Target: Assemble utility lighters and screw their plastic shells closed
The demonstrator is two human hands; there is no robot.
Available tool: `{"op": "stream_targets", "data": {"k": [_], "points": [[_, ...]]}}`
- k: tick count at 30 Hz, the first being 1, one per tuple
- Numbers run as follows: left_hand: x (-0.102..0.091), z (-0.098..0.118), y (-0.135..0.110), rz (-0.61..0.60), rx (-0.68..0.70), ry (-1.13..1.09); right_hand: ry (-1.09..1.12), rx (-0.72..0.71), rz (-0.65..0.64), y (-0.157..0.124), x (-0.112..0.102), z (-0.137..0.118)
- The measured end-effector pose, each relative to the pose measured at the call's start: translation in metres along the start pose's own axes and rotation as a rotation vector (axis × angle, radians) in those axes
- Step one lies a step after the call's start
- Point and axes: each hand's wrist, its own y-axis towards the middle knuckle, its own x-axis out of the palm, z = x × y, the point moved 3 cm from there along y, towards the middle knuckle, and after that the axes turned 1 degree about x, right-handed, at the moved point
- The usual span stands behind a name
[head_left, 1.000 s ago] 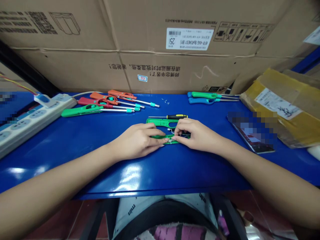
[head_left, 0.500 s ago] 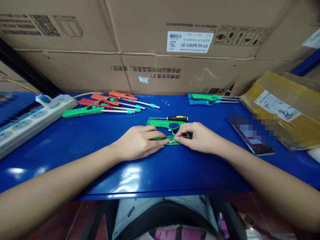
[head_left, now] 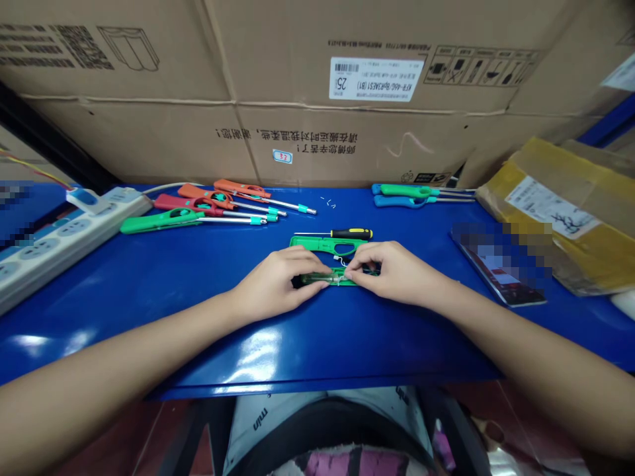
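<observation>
A green lighter shell (head_left: 338, 280) with a see-through tank lies on the table between my hands. Across its left end, my left hand (head_left: 278, 281) holds it with the thumb on the near side and the fingers on the far side. With thumb and forefinger pinched, my right hand (head_left: 384, 268) works at the shell's middle; whatever is between the fingertips is too small to name. A small white connector on a wire (head_left: 338, 258) sticks out on the far side. Just behind lie the other green shell half (head_left: 313, 244) and a black and yellow screwdriver (head_left: 351, 233).
Several long-necked lighters (head_left: 191, 205) lie at the back left beside a power strip (head_left: 74, 231). More lighters (head_left: 404, 196) lie back right, near a taped parcel (head_left: 560, 211) and a phone (head_left: 496, 264). Tiny white bits (head_left: 328, 203) lie behind. A large carton (head_left: 278, 79) walls the back.
My left fingers have shifted off the shell's top into a grip along its sides, uncovering the see-through tank. My right hand stays nearly still, pinching at the middle.
</observation>
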Motion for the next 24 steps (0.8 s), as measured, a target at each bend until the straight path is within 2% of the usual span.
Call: {"op": "stream_targets", "data": {"k": [4, 10, 18, 24], "points": [[0.0004, -0.0005, -0.0003, 0.033, -0.015, -0.030, 0.010, 0.002, 0.020, -0.0007, 0.0000, 0.0005], [-0.0012, 0.0024, -0.0005, 0.094, 0.064, -0.016, -0.001, -0.022, 0.021, -0.0013, 0.0002, -0.0006], [-0.0012, 0.0034, 0.0000, 0.071, 0.058, -0.027, 0.006, -0.064, -0.031, -0.0022, 0.0010, -0.0026], [-0.0023, 0.0042, 0.0005, 0.063, 0.045, -0.030, 0.052, -0.035, -0.035, -0.0012, 0.0014, -0.0031]]}}
